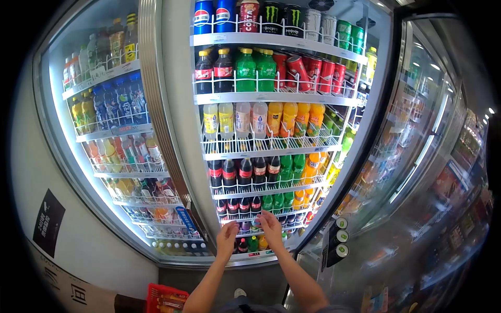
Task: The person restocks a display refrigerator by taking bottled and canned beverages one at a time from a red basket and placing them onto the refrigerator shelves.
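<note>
On the left, a drinks cooler (148, 57) stood with its glass door shut, and a red basket (152, 293) sat low near the person's legs. Next came the left hand (226, 241), fingers bent before the lower shelves; whether they were closed on anything, I couldn't tell. Small cola bottles (244, 206) with red labels stood behind a wire rail, just above the hands. The right hand (270, 228), apart from the left, had curled fingers, its grip equally unclear. Green soda bottles (278, 201) and orange drink bottles (299, 200) followed along that row. Working there well, I judged, meant gripping a bottle's body, clearing the rail, and keeping knuckles below the shelf edge (261, 191) above. Farther right, a glass door (396, 151) stood open.
</note>
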`<state>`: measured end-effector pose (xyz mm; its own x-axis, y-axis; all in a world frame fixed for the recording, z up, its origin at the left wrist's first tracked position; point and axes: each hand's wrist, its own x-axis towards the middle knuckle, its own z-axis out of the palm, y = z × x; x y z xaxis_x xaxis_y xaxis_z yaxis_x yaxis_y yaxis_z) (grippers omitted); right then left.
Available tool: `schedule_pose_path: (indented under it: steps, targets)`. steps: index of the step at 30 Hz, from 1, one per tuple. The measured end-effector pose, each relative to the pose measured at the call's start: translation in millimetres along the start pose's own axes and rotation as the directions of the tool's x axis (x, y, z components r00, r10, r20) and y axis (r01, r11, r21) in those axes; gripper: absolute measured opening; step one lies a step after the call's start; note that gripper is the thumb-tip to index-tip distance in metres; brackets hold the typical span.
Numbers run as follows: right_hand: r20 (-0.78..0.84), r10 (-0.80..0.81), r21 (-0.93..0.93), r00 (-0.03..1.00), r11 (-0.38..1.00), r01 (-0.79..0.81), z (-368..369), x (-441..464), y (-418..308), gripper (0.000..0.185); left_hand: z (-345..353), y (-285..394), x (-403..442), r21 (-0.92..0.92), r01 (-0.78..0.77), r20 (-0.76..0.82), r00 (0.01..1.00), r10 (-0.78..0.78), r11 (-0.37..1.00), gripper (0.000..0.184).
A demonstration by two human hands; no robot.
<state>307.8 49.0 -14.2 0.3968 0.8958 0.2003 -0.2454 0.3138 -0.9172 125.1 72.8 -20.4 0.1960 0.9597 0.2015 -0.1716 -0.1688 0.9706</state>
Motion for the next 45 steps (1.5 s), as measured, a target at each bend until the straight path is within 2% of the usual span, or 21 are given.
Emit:
schedule_pose_path:
  steps: [2, 4, 7, 9, 10, 13, 15, 18, 20, 25, 26, 28, 31, 34, 37, 39, 40, 42, 43, 45]
  targets:
    - [0.128, 0.057, -0.059, 0.99, 0.997, -0.05, -10, -25, 7, 0.037, -5, -2, -25, -0.051, 0.032, -0.058, 0.998, -0.035, 0.998, 0.029]
    - [0.158, 0.08, -0.057, 0.984, 0.996, -0.072, -14, -49, 13, 0.033, -11, -4, -51, -0.108, 0.061, -0.091, 0.993, -0.071, 0.992, 0.025]
    - [0.225, 0.149, -0.099, 0.963, 0.987, -0.129, -19, -78, 17, 0.03, -22, 1, -93, -0.098, 0.112, -0.145, 0.981, -0.125, 0.989, 0.024]
    - [0.252, 0.165, -0.102, 0.954, 0.984, -0.144, -13, -96, 18, 0.03, -39, 5, -120, -0.137, 0.096, -0.163, 0.98, -0.118, 0.986, 0.025]
    - [0.26, 0.175, -0.145, 0.95, 0.979, -0.141, -13, -107, 20, 0.031, -46, 12, -134, -0.068, 0.135, -0.188, 0.971, -0.145, 0.989, 0.025]
    - [0.357, 0.242, -0.157, 0.902, 0.968, -0.198, -3, -124, 13, 0.031, -75, 14, -155, -0.073, 0.094, -0.231, 0.967, -0.109, 0.993, 0.025]
    - [0.365, 0.253, -0.185, 0.896, 0.963, -0.197, 6, -126, 9, 0.031, -88, 23, -161, -0.086, 0.09, -0.262, 0.959, -0.109, 0.992, 0.026]
    - [0.354, 0.235, -0.147, 0.905, 0.97, -0.194, 33, -131, 15, 0.029, -110, 40, -169, -0.111, 0.061, -0.283, 0.955, -0.09, 0.992, 0.026]
    - [0.418, 0.235, -0.158, 0.877, 0.97, -0.185, 56, -131, 23, 0.03, -130, 52, -174, -0.115, 0.031, -0.3, 0.952, -0.064, 0.993, 0.027]
    - [0.479, 0.285, -0.15, 0.83, 0.958, -0.243, 151, -148, 33, 0.03, -210, 67, -201, -0.109, -0.015, -0.424, 0.905, -0.033, 0.994, 0.029]
    - [0.504, 0.269, -0.17, 0.821, 0.963, -0.211, 166, -152, 44, 0.033, -228, 68, -208, -0.09, -0.026, -0.452, 0.892, -0.018, 0.996, 0.029]
    - [0.546, 0.245, -0.167, 0.801, 0.969, -0.182, 197, -164, 61, 0.034, -268, 60, -224, -0.099, -0.047, -0.525, 0.851, -0.012, 0.994, 0.028]
    - [0.566, 0.321, -0.18, 0.759, 0.947, -0.267, 237, -189, 103, 0.031, -319, 49, -260, -0.116, -0.013, -0.684, 0.726, -0.071, 0.993, 0.027]
    - [0.61, 0.418, -0.261, 0.673, 0.908, -0.327, 282, -218, 129, 0.031, -357, 43, -311, -0.119, 0.031, -0.785, 0.609, -0.114, 0.992, 0.026]
    - [0.656, 0.508, -0.32, 0.558, 0.857, -0.403, 322, -248, 160, 0.031, -388, 16, -364, -0.154, 0.043, -0.847, 0.509, -0.154, 0.987, 0.027]
    - [0.667, 0.57, -0.382, 0.48, 0.815, -0.436, 340, -270, 181, 0.032, -403, -8, -400, -0.141, 0.004, -0.917, 0.376, -0.133, 0.99, 0.028]
    - [0.673, 0.58, -0.401, 0.459, 0.808, -0.432, 346, -280, 193, 0.032, -406, -17, -418, -0.151, -0.002, -0.925, 0.352, -0.141, 0.988, 0.028]
    - [0.714, 0.62, -0.467, 0.326, 0.768, -0.439, 359, -300, 219, 0.033, -412, -35, -449, -0.247, 0.064, -0.936, 0.24, -0.256, 0.967, 0.029]
    - [0.731, 0.623, -0.456, 0.277, 0.749, -0.48, 364, -310, 235, 0.032, -415, -46, -463, -0.258, 0.056, -0.939, 0.219, -0.264, 0.964, 0.029]
    - [0.722, 0.655, -0.513, 0.223, 0.723, -0.463, 368, -330, 266, 0.031, -413, -72, -491, -0.357, 0.099, -0.914, 0.168, -0.37, 0.929, 0.03]
